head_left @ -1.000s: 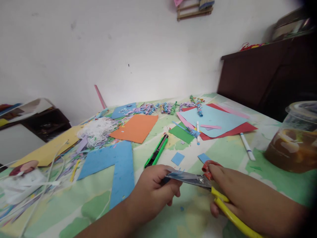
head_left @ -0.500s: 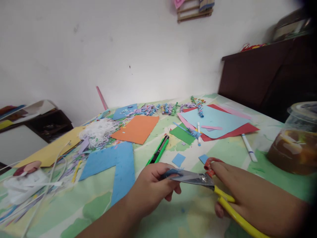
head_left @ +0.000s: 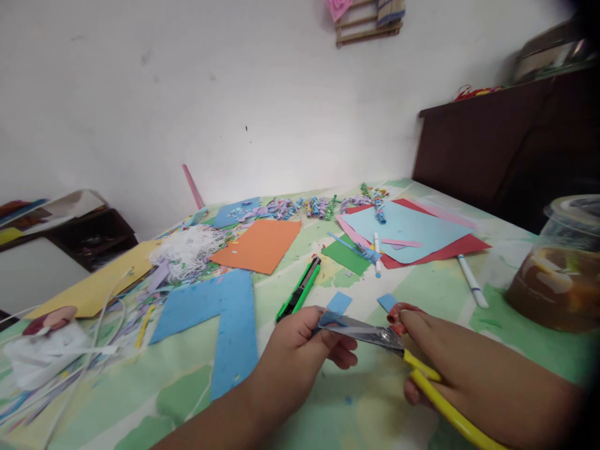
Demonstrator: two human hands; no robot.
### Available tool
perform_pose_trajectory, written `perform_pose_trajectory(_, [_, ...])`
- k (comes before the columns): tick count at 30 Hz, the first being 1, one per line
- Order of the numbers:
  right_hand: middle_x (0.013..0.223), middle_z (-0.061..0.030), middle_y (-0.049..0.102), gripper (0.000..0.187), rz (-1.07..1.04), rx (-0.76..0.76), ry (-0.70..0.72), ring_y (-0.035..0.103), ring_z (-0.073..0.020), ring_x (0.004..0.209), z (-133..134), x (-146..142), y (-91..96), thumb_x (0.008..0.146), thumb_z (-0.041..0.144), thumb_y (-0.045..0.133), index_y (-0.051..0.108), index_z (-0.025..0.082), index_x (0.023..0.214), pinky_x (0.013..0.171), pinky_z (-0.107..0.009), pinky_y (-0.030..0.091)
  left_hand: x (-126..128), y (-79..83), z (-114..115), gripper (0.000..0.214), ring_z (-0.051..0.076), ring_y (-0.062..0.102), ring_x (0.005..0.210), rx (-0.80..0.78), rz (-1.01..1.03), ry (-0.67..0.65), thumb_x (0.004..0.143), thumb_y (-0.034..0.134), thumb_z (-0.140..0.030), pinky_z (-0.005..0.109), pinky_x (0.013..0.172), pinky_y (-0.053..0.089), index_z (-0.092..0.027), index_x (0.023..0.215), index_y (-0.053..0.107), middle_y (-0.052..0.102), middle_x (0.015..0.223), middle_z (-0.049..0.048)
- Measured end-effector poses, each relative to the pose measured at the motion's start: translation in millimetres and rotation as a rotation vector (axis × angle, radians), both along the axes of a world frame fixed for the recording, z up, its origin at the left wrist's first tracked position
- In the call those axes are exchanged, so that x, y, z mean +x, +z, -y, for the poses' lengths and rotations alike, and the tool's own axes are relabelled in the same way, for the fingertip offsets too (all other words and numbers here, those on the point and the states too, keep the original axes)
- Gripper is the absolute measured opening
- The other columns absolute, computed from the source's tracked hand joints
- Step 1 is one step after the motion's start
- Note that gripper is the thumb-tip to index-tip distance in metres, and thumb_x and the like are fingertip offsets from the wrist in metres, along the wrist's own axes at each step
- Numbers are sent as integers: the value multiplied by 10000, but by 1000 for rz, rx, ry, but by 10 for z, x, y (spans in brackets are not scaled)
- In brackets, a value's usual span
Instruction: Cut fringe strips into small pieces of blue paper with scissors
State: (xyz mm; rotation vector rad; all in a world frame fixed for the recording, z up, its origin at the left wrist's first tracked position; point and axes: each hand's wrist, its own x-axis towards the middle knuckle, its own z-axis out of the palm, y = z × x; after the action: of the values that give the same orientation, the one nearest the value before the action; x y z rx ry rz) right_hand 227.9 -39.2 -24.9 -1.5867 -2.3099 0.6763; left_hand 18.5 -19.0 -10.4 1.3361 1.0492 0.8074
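Note:
My right hand (head_left: 462,359) is closed around the handles of a pair of scissors (head_left: 372,333). One handle is yellow, and a red loop shows by the fingers. The blades point left toward my left hand (head_left: 297,362), whose thumb and fingers pinch a small piece of blue paper (head_left: 330,319). The blade tips lie against that paper, and the fingers partly hide it. Just beyond on the table are two small blue paper pieces, one (head_left: 339,303) behind the blades and another (head_left: 387,302) near the red loop. A green utility knife (head_left: 300,290) lies past my left hand.
A cut blue sheet (head_left: 237,325), an orange sheet (head_left: 262,245) and a white tangle of strands (head_left: 192,247) are on the left. Light blue paper (head_left: 407,222) lies over red sheets. Markers (head_left: 472,281) and a plastic cup of brown liquid (head_left: 553,284) stand out on the right.
My left hand has shifted slightly right along with the blue paper, its fingers extending farther beneath the blades. More of the utility knife's near end shows. The scissors have barely moved.

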Motion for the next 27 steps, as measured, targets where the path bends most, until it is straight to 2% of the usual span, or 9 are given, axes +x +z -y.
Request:
perform_pose_trajectory(5, [971,-74,553,372,12,21,-8,538,-238,812,2,5,-24,707,331,552,457,201,1042,692,-350,428,-5,-63,-5,164,115,586,567,45,-30,-9,783,460,-256,238,596,431,-147,704,553,622,624,5])
perform_pose_trajectory(8, [952,-72,559,362,9,26,7,541,-224,782,-3,3,-36,715,313,545,449,205,1047,674,-342,432,-10,-50,-4,181,99,559,537,108,-113,-26,783,437,-218,223,577,415,-154,645,534,587,599,-13])
perform_pose_trajectory(13, [1062,-99,534,316,53,23,-4,530,-268,889,2,13,-56,707,305,540,481,208,1002,640,-333,440,-9,-19,9,180,87,515,506,179,-181,-30,748,416,-150,198,526,400,-166,589,499,519,556,-31])
perform_pose_trajectory(19, [969,-94,563,328,63,9,-23,548,-260,809,15,15,-60,688,313,545,483,193,987,619,-346,438,-15,-37,8,185,79,488,507,264,-212,-37,744,414,-144,187,515,378,-166,572,480,488,564,-33])
perform_pose_trajectory(22, [879,-66,569,306,58,-32,-14,549,-233,745,5,-5,-41,675,270,541,471,196,963,634,-348,431,-23,-27,4,198,70,469,480,249,-200,-79,757,405,-157,181,503,367,-163,571,474,472,542,-38])
perform_pose_trajectory(27, [862,-50,576,298,49,-48,-18,550,-224,744,-12,-26,-25,653,218,537,468,206,943,616,-308,418,-43,-9,9,237,54,413,429,184,-170,-120,779,409,-220,170,446,326,-160,553,453,444,516,-43])
